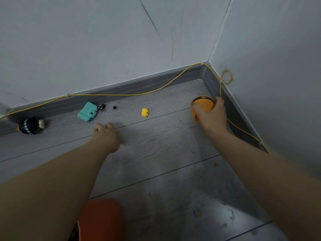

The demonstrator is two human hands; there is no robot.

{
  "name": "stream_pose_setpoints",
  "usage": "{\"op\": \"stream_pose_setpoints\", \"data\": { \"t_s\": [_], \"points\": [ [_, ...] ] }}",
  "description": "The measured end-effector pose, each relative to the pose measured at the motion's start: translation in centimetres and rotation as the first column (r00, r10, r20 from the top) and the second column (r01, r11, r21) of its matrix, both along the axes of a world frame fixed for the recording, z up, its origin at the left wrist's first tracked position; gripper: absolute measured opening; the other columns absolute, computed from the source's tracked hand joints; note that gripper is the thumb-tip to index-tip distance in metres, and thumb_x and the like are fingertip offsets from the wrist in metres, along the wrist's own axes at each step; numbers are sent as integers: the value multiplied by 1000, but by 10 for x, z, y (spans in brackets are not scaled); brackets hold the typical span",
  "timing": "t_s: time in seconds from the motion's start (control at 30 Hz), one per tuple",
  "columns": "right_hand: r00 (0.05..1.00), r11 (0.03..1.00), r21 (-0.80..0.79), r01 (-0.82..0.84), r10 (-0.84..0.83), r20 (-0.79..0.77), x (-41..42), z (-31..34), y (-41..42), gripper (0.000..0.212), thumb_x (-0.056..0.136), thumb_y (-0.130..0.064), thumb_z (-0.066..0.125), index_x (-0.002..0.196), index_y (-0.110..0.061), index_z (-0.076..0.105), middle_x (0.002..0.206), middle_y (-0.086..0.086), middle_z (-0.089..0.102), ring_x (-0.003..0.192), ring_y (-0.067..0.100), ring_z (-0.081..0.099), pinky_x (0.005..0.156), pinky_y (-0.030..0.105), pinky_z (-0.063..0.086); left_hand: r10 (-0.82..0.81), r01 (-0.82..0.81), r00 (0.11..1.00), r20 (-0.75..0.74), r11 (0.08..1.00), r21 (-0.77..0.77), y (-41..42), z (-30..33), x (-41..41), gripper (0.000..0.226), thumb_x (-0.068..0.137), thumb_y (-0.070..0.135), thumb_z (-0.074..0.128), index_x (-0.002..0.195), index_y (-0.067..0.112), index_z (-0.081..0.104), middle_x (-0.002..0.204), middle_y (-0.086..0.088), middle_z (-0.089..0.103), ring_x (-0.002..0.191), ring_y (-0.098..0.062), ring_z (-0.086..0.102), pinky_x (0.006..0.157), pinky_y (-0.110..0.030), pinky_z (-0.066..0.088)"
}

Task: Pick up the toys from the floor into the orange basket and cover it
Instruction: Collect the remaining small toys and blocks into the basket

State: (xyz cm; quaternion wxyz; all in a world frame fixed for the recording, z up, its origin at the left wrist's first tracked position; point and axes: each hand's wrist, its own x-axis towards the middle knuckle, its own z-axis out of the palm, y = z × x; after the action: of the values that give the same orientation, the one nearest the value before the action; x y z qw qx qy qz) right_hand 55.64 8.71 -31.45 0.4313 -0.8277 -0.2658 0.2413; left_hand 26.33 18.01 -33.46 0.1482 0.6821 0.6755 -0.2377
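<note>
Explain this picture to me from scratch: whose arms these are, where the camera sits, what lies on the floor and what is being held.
There is no machine here: the two bare arms are a person's, filmed by a camera worn on their head, looking down at a room corner. The right hand grips a round orange container near the baseboard. The left hand is curled low over the floor; whether it holds anything cannot be seen. On the floor lie a yellow brick, a teal toy, a small black toy and a dark striped toy. A yellow cable follows the wall.
</note>
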Motion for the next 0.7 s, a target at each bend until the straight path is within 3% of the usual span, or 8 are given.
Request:
{"op": "stream_pose_setpoints", "data": {
  "t_s": [0.1, 0.2, 0.3, 0.4, 0.57, 0.7],
  "points": [
    [995, 995, -82, 64, -58, 75, 10, 2, -11, 88, 78, -51, 68, 148, -15, 29, 146, 8, 40, 130, 31, 45, 103, 41, 39, -65, 66, 997, 47, 997, -29, -6, 5, 14, 61, 93, 10, 58, 144, 3, 24, 149, -30, 16, 125, -43, 46, 98, -44, 44],
    [982, 973, -232, -15, 59, 181, 13, -4, -28, 90, 76, -53, 67, 148, -15, 27, 146, 9, 38, 130, 38, 41, 104, 51, 39, -126, 131, 990, 62, 988, -84, -19, 1, 32, 62, 93, 7, 56, 145, 1, 24, 149, -28, 23, 125, -40, 48, 100, -42, 44],
    [966, 949, -295, -114, 175, 191, 1, -17, -37, 89, 77, -49, 70, 148, -17, 27, 147, 11, 35, 133, 40, 37, 105, 50, 37, -147, 156, 984, 105, 984, -85, -29, -1, 45, 57, 95, 8, 53, 144, 0, 26, 148, -28, 26, 125, -39, 48, 99, -41, 44],
    [945, 946, -279, -166, 234, 229, -17, -26, -41, 80, 78, -42, 71, 144, -25, 30, 141, 11, 33, 123, 40, 43, 94, 48, 46, -134, 146, 979, 156, 987, -69, -31, -1, 50, 50, 96, 8, 49, 141, 1, 29, 149, -29, 24, 123, -39, 49, 95, -40, 44],
    [898, 917, -293, -270, 349, 267, -34, -28, -39, 82, 80, -33, 72, 147, -35, 26, 141, 11, 28, 121, 36, 42, 92, 43, 45, 37, -50, 924, 380, 998, 26, -15, 1, 62, 32, 94, 9, 48, 124, 0, 42, 127, -25, 47, 111, -37, 53, 82, -39, 45],
    [894, 910, -297, -288, 367, 257, -37, -29, -40, 86, 79, -40, 72, 148, -36, 21, 143, 10, 30, 123, 36, 44, 91, 45, 47, 78, -129, 868, 490, 989, 72, 2, 13, 83, 27, 96, 8, 42, 121, -3, 42, 123, -27, 52, 112, -38, 51, 75, -37, 38]
  ]
}}
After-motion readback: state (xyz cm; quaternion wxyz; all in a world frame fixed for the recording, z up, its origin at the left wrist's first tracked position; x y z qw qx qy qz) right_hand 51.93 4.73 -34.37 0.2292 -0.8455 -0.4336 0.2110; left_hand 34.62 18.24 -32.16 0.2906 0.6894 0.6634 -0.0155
